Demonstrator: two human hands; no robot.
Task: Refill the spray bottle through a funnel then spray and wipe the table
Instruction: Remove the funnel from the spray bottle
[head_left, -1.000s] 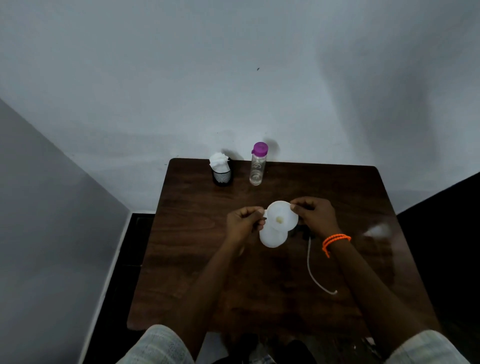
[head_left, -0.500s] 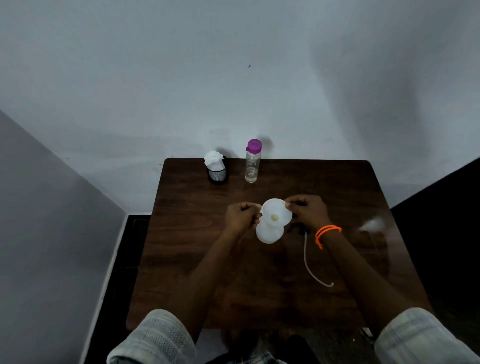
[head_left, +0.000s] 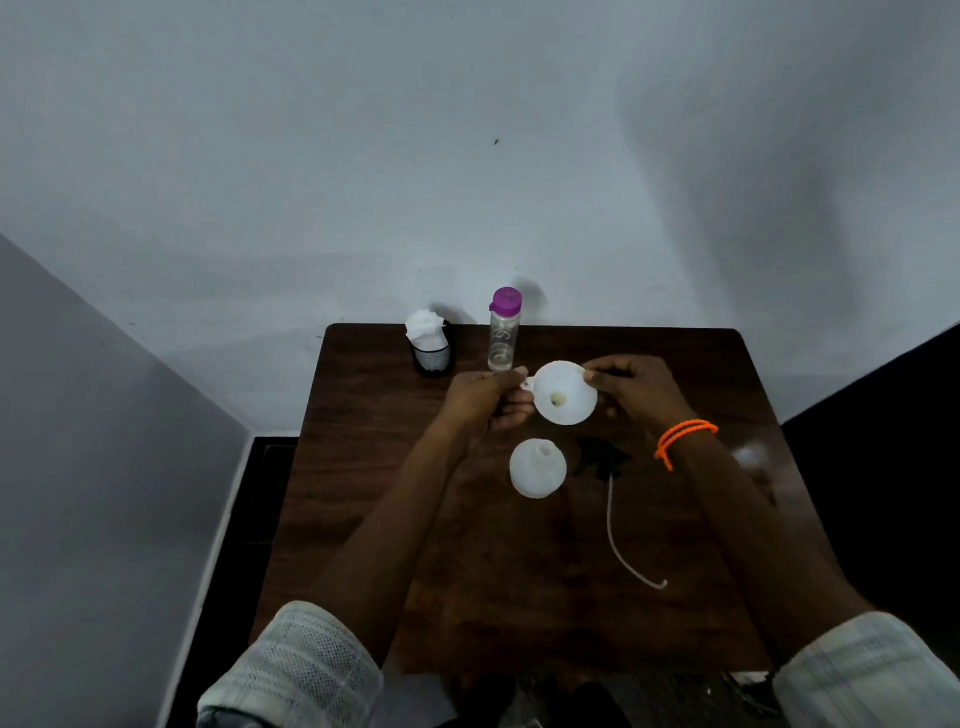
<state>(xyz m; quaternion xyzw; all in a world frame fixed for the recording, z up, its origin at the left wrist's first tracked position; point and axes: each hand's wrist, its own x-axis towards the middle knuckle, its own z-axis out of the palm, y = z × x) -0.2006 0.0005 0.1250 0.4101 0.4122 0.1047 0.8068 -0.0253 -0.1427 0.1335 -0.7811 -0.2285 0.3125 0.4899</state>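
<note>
A white funnel (head_left: 565, 393) is held above the dark wooden table (head_left: 395, 519), its wide mouth facing me. My left hand (head_left: 485, 397) pinches the small tab on its left rim. My right hand (head_left: 636, 387) pinches its right rim. Nearer to me, the white spray bottle (head_left: 537, 468) stands uncapped, apart from the funnel. Its black spray head (head_left: 602, 457) lies to the right, with a white dip tube (head_left: 621, 540) trailing toward me. A clear water bottle with a purple cap (head_left: 504, 332) stands at the back edge.
A black mesh cup holding white tissue (head_left: 430, 343) stands at the back left, beside the water bottle. A pale wall rises right behind the table. Dark floor drops away on both sides. An orange band circles my right wrist (head_left: 685, 439).
Both hands have lifted the funnel off the spray bottle's neck and moved it away toward the back; the bottle now stands free with its opening showing.
</note>
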